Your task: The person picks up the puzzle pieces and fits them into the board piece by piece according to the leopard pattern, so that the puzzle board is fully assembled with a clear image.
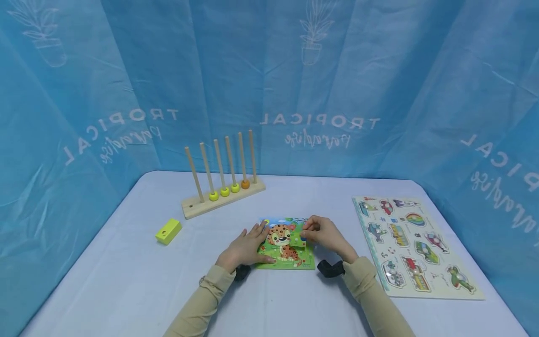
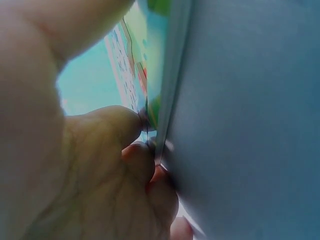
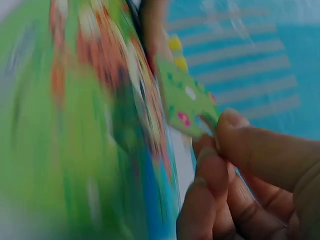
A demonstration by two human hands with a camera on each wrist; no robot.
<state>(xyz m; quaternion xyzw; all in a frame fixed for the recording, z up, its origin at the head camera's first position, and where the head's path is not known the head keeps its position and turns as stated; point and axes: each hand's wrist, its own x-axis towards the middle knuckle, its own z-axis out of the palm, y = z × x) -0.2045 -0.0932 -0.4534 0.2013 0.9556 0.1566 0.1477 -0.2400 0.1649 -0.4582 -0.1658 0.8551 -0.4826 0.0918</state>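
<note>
A green jigsaw puzzle board (image 1: 309,263) with a spotted leopard picture lies at the table's middle. My left hand (image 1: 244,249) rests along its left side, fingers spread and thumb on the lower left. In the left wrist view the fingers touch the board's edge (image 2: 176,60). My right hand (image 1: 327,237) is over the upper right of the board. Between thumb and fingers it pinches a green puzzle piece (image 3: 182,95) with a pink flower and a notch, tilted and held off the picture. The piece hides part of the board in the head view.
Behind the board stands a wooden peg rack (image 1: 229,200) with yellow and orange beads. A yellow block (image 1: 169,231) sits to the left. On the right lies a large vehicle puzzle board (image 1: 393,252). A blue curtain (image 1: 269,84) surrounds the white table (image 1: 126,281).
</note>
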